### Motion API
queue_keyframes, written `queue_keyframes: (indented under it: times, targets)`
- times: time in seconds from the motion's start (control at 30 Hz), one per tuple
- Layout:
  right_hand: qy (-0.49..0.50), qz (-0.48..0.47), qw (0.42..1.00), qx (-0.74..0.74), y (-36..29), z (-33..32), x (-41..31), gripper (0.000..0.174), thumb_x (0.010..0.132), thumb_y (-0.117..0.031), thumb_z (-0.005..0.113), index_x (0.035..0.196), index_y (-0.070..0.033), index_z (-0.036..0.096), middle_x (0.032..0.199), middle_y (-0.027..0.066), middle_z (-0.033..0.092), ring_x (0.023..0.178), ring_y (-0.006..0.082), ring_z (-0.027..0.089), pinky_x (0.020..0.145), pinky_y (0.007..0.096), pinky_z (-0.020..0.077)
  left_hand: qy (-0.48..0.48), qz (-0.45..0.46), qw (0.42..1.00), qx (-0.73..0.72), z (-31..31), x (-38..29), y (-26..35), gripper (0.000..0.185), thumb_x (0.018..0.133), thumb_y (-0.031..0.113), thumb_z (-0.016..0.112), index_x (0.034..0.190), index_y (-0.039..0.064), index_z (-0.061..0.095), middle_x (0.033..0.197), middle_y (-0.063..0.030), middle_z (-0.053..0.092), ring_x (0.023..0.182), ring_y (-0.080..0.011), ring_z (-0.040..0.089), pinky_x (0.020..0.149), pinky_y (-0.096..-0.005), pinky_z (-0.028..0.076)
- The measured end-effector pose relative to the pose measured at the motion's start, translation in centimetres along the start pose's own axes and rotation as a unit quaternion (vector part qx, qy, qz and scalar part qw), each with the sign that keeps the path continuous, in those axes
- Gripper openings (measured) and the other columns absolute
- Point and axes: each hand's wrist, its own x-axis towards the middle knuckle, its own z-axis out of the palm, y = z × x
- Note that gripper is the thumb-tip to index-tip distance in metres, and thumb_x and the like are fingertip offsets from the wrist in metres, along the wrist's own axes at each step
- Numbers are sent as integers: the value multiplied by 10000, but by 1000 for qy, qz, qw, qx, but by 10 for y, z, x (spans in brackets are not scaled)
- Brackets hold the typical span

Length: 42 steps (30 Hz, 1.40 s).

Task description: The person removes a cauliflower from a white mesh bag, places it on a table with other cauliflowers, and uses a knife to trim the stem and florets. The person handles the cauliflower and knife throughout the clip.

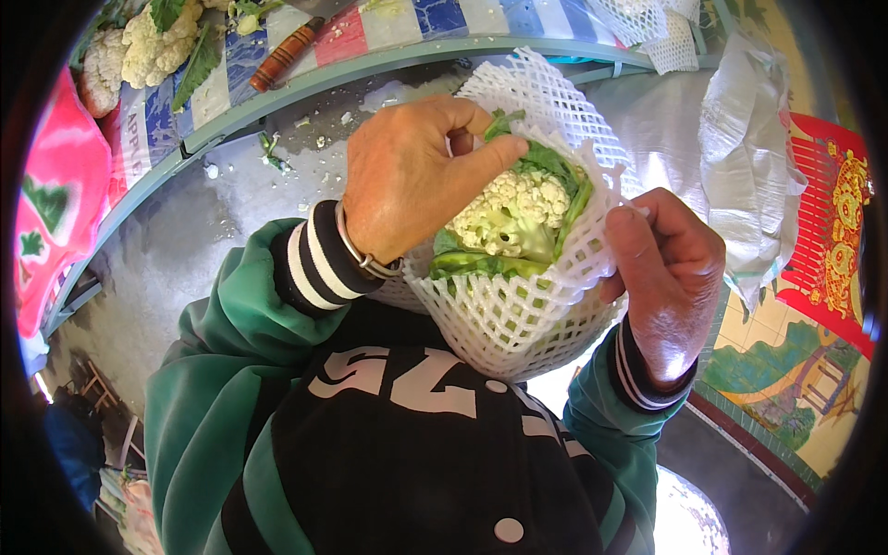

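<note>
A cauliflower head with trimmed green leaves sits inside a white foam mesh net close to my chest. My left hand reaches over its far left side, thumb and fingertips pinching the green leaf at the top. The net's right edge is held between the thumb and fingers of my right hand. More of the net stands up behind the cauliflower. What supports the net from below is hidden.
A metal-edged table with a striped plastic cover curves across the top. On it lie cauliflowers, a wooden handle and foam nets. A white woven sack stands at the right. Scraps dot the floor.
</note>
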Motion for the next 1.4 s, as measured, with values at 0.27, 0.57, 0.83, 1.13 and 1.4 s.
queue_keyframes:
  times: [0.27,0.57,0.83,1.13,1.4]
  targets:
    - [1,-6,1000,-6,1,-3,-2,163,925,-48,637,784,31,613,619,1,617,548,-4,480,485,182,324,-13,55,965,-255,11,-2,-8,185,841,37,739,1016,16,681,941,-7,682,845,-63,583,793,-223,479]
    - [2,-11,1000,-2,2,-5,-2,179,928,-58,647,772,18,607,595,-12,589,523,-6,449,474,185,301,-111,224,945,-212,-3,-7,9,232,820,-53,643,1023,48,695,969,-51,693,880,-107,640,794,-266,496]
    - [6,2,1000,5,0,-4,-4,179,926,-74,660,784,24,612,609,-7,601,531,-5,458,485,175,310,-88,326,933,-124,-3,-7,0,177,778,23,667,921,98,738,918,-60,714,882,-232,661,900,-386,453]
    - [-9,27,1000,-1,-6,-6,-8,171,924,-74,663,793,20,609,605,-8,594,524,-2,459,475,177,314,-66,365,920,-129,2,-3,5,218,723,68,697,940,68,677,885,-67,694,873,-274,674,909,-426,508]
    - [-12,25,999,-17,-8,-8,-9,179,921,-67,666,778,14,595,597,-15,582,521,-2,453,472,178,313,-48,529,846,40,3,9,0,163,653,164,661,775,56,666,889,-34,611,922,-210,592,859,-338,481]
